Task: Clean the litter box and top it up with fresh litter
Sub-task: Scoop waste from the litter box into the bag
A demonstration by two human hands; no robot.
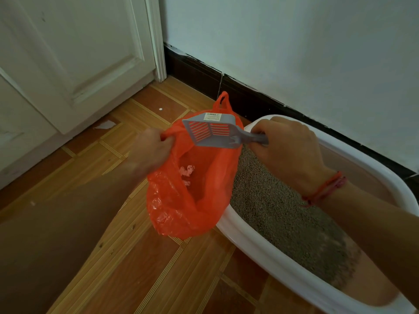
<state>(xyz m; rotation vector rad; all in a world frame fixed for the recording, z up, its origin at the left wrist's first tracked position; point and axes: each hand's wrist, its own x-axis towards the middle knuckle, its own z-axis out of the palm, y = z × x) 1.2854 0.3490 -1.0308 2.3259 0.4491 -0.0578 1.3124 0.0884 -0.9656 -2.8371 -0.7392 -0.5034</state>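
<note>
Head view shows the left hand [154, 148] pinching the rim of a thin orange bag [188, 200], a limp, slippery film that I judge will only stay open while held at its edge. The right hand [290, 148] is closed round the handle of the grey slotted scoop [208, 130], a light, stiff tool best held there, tipped over the bag's mouth. The bag holds a few pale scraps [187, 172], while the white litter box [260, 252] on the floor [158, 268] just beside it holds loose grey litter [283, 211], likely heavy in bulk.
</note>
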